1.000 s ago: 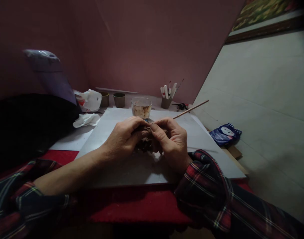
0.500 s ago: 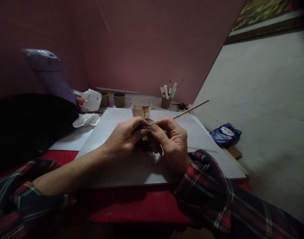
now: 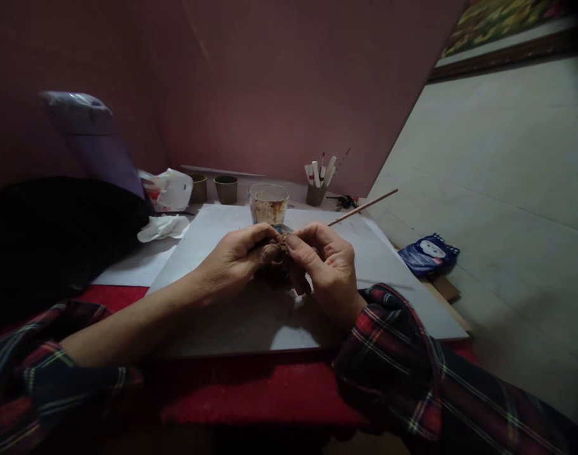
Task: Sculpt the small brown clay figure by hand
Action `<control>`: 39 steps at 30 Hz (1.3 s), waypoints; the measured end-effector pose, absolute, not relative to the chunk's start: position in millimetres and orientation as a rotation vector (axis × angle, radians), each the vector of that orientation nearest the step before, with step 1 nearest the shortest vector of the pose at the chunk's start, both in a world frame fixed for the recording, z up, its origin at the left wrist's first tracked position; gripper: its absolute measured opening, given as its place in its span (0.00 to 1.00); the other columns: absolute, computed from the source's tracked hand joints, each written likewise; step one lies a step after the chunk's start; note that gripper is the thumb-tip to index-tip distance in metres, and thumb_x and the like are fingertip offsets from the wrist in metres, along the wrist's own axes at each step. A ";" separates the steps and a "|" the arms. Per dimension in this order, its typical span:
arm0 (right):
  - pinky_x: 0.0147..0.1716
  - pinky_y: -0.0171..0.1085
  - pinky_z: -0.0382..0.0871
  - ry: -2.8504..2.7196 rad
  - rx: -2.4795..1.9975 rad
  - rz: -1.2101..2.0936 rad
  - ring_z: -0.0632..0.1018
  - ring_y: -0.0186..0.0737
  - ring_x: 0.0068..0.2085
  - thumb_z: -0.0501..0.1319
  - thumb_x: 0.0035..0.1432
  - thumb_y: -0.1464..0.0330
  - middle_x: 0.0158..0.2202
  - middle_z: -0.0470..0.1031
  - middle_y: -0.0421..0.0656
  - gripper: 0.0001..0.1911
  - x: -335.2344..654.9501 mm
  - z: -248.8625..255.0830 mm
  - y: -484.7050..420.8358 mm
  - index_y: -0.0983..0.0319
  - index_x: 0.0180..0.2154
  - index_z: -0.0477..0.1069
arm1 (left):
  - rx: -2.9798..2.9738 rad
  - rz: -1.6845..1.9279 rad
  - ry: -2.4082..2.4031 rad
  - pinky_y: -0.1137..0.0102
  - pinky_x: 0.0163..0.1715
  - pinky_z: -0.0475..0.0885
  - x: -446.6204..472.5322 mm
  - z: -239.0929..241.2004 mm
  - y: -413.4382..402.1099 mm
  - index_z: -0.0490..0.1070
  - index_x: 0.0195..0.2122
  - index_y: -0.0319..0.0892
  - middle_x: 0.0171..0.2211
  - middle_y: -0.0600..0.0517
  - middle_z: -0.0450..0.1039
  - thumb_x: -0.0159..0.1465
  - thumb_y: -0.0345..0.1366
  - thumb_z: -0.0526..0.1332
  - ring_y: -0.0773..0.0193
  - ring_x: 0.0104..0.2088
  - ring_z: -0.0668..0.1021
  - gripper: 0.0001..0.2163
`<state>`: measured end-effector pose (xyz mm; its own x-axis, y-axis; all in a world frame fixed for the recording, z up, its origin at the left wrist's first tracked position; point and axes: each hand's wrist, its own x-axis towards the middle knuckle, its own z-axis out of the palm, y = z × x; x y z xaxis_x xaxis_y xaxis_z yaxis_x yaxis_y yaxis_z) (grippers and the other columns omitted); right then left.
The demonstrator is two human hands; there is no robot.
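Both my hands meet over the middle of a white board [image 3: 393, 297] that lies on a red cloth. My left hand [image 3: 234, 262] and my right hand [image 3: 326, 268] are closed around a small brown lump of clay [image 3: 276, 253], with thumbs and forefingers pinching its top. The hands hide most of the lump. A thin wooden stick [image 3: 362, 207] slants up to the right from behind my right hand; whether the hand holds it I cannot tell. Just beyond my fingers stands a glass cup [image 3: 268, 203] stained brown.
At the back are two small dark pots [image 3: 226, 189], a holder of pens and brushes [image 3: 316, 189] and a small black item [image 3: 345, 201]. Crumpled white tissue [image 3: 163, 227] and a white plastic bag [image 3: 172, 189] lie left. A blue packet [image 3: 428, 254] lies right.
My fingers have shifted slightly on the clay, and the lump sits a little higher between my fingertips. Everything else stays where it was.
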<state>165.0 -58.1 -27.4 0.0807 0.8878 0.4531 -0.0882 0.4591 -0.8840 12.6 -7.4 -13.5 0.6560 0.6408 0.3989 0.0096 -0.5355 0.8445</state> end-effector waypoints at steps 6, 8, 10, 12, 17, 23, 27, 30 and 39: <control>0.12 0.27 0.56 -1.285 -0.835 0.856 0.64 0.25 0.15 0.64 0.56 0.60 0.18 0.66 0.32 0.12 164.8 -27.2 -57.9 0.61 0.28 0.67 | 1.974 0.891 0.510 0.71 0.30 0.75 11.4 -14.1 -7.2 0.67 0.35 0.39 0.28 0.51 0.74 0.65 0.45 0.58 0.64 0.29 0.78 0.13; 0.12 0.27 0.56 -1.292 -0.837 0.850 0.64 0.25 0.15 0.64 0.56 0.60 0.18 0.66 0.32 0.12 164.7 -27.1 -58.0 0.61 0.28 0.67 | 1.976 0.895 0.511 0.72 0.30 0.74 11.5 -13.4 -7.5 0.68 0.35 0.39 0.28 0.51 0.73 0.65 0.45 0.58 0.65 0.29 0.77 0.13; 0.13 0.27 0.56 -1.301 -0.838 0.843 0.63 0.25 0.15 0.64 0.57 0.60 0.18 0.66 0.32 0.12 164.7 -27.3 -57.9 0.61 0.28 0.67 | 2.003 0.913 0.519 0.73 0.30 0.73 11.7 -12.7 -7.8 0.68 0.34 0.38 0.28 0.52 0.72 0.66 0.44 0.58 0.66 0.29 0.76 0.12; 0.13 0.27 0.56 -1.312 -0.845 0.832 0.63 0.25 0.16 0.64 0.57 0.60 0.18 0.67 0.33 0.12 164.9 -27.9 -57.7 0.60 0.28 0.67 | 2.041 0.935 0.539 0.73 0.30 0.72 11.7 -12.2 -7.8 0.69 0.34 0.38 0.27 0.52 0.72 0.66 0.43 0.58 0.66 0.29 0.75 0.12; 0.14 0.28 0.57 -1.332 -0.870 0.809 0.63 0.26 0.17 0.63 0.58 0.59 0.19 0.66 0.32 0.13 166.0 -30.3 -56.4 0.60 0.29 0.67 | 2.093 0.946 0.579 0.73 0.31 0.72 11.8 -12.1 -7.3 0.69 0.34 0.38 0.27 0.52 0.72 0.65 0.40 0.58 0.66 0.30 0.75 0.10; 0.18 0.29 0.60 -1.390 -0.902 0.763 0.66 0.27 0.21 0.63 0.59 0.59 0.22 0.67 0.34 0.13 167.7 -32.8 -55.3 0.60 0.30 0.67 | 2.206 0.963 0.593 0.73 0.30 0.71 11.0 -11.2 -6.7 0.69 0.33 0.38 0.27 0.52 0.72 0.64 0.37 0.57 0.66 0.29 0.74 0.08; 0.20 0.29 0.61 -1.412 -0.921 0.751 0.66 0.28 0.22 0.62 0.60 0.58 0.22 0.66 0.34 0.13 168.1 -32.6 -55.6 0.60 0.30 0.66 | 2.255 0.994 0.614 0.75 0.28 0.69 10.2 -10.2 -6.9 0.70 0.32 0.37 0.26 0.53 0.72 0.64 0.36 0.57 0.68 0.27 0.73 0.07; 0.20 0.29 0.61 -1.436 -0.950 0.727 0.66 0.28 0.22 0.61 0.60 0.58 0.23 0.66 0.34 0.13 168.6 -32.4 -55.6 0.59 0.31 0.66 | 2.290 1.002 0.623 0.76 0.27 0.68 9.8 -9.7 -6.7 0.70 0.32 0.38 0.25 0.54 0.72 0.63 0.36 0.57 0.69 0.26 0.73 0.07; 0.22 0.30 0.61 -1.467 -0.945 0.670 0.66 0.28 0.23 0.60 0.61 0.58 0.23 0.66 0.34 0.13 168.2 -33.5 -55.5 0.59 0.31 0.66 | 2.340 1.008 0.627 0.76 0.26 0.67 10.5 -8.6 -6.6 0.70 0.31 0.38 0.24 0.54 0.70 0.63 0.35 0.57 0.69 0.25 0.71 0.07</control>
